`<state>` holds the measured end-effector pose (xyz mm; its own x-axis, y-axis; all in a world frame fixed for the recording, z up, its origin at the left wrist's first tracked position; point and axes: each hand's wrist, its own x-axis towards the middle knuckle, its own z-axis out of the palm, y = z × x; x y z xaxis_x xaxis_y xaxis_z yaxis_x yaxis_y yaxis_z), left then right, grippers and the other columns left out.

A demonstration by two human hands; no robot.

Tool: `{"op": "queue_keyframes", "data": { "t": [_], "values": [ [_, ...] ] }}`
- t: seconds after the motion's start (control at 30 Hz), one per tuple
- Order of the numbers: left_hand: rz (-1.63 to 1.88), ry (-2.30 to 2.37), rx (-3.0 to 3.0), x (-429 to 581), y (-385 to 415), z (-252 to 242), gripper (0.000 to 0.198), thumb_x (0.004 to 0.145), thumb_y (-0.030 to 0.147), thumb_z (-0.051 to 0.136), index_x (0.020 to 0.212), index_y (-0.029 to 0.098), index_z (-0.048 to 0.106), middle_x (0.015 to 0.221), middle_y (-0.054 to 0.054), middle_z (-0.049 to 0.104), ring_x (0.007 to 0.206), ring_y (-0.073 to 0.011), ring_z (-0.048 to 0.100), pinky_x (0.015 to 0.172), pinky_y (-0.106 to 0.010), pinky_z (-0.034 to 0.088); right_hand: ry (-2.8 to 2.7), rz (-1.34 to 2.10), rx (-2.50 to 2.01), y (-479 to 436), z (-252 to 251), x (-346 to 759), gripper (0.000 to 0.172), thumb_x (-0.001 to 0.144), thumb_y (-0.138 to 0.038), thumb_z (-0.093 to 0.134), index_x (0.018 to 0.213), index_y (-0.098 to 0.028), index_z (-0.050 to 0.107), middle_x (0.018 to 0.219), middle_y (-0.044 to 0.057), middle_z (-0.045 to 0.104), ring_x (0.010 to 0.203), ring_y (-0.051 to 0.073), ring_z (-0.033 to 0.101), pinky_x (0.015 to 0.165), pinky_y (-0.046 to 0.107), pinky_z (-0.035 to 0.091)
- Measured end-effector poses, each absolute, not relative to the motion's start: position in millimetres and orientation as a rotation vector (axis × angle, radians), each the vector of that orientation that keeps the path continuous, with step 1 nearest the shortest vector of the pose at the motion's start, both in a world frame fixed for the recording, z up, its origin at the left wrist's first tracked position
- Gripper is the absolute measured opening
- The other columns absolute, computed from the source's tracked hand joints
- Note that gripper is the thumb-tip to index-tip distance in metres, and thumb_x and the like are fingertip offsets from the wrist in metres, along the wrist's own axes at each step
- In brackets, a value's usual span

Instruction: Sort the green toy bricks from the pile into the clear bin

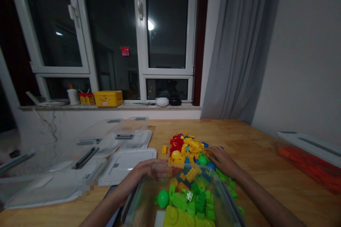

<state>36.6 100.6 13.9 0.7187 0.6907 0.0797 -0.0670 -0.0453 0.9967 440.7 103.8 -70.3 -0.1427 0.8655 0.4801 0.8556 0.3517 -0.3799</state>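
In front of me stands a clear plastic bin (223,198) holding green bricks (181,202), a green ball (163,198) and a large yellow-green brick (183,218). Beyond its far rim lies a heap of loose toy bricks (193,145), mostly yellow, red and blue. My left hand (153,168) is at the bin's far left corner, fingers stretched toward the heap and partly behind the plastic. On the heap's right side, my right hand (220,158) reaches over with fingers extended, close to another green ball (203,160) and a blue ball (211,166). Its fingertips are not clear.
Clear bins and white lids (128,163) crowd the table's left side. A lidded container of orange-red pieces (309,163) stands at the right. One yellow brick (164,149) lies apart from the heap. A yellow box (108,98) is on the windowsill.
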Motion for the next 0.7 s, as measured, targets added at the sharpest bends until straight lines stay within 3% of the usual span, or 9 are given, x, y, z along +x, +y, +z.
{"op": "queue_keyframes", "data": {
  "t": [0.17, 0.33, 0.53, 0.7],
  "values": [
    [0.685, 0.523, 1.504, 37, 101, 14, 0.051, 0.066, 0.018, 0.051, 0.114, 0.021, 0.071, 0.123, -0.005, 0.071, 0.121, -0.0334, 0.057, 0.107, -0.051, 0.036, -2.006, 0.123, -1.452, 101, -70, 432, 0.04, 0.093, -0.033, 0.048, 0.13, -0.027, 0.06, 0.128, 0.007, 0.065, 0.117, 0.027, 0.054, 0.104, 0.043, 0.041],
    [0.657, 0.494, 1.45, 38, 99, 15, 0.054, 0.064, 0.016, 0.05, 0.113, 0.022, 0.071, 0.119, -0.005, 0.073, 0.115, -0.0321, 0.061, 0.105, -0.051, 0.039, -2.006, 0.154, -1.431, 99, -69, 429, 0.034, 0.094, -0.034, 0.047, 0.118, -0.026, 0.069, 0.121, 0.008, 0.069, 0.109, 0.028, 0.057, 0.099, 0.044, 0.044],
    [0.673, 0.515, 1.463, 38, 102, 11, 0.053, 0.064, 0.016, 0.051, 0.113, 0.023, 0.071, 0.116, -0.004, 0.074, 0.114, -0.032, 0.062, 0.102, -0.05, 0.041, -2.037, 0.09, -1.51, 101, -71, 429, 0.036, 0.094, -0.036, 0.045, 0.12, -0.024, 0.068, 0.126, 0.008, 0.067, 0.114, 0.029, 0.057, 0.102, 0.045, 0.041],
    [0.616, 0.505, 1.435, 37, 114, 3, 0.049, 0.065, 0.017, 0.053, 0.111, 0.023, 0.072, 0.115, -0.005, 0.074, 0.115, -0.0338, 0.061, 0.105, -0.054, 0.038, -2.022, 0.062, -1.569, 101, -72, 430, 0.036, 0.093, -0.039, 0.047, 0.116, -0.022, 0.07, 0.114, 0.011, 0.071, 0.107, 0.03, 0.058, 0.098, 0.044, 0.043]
  ]
}}
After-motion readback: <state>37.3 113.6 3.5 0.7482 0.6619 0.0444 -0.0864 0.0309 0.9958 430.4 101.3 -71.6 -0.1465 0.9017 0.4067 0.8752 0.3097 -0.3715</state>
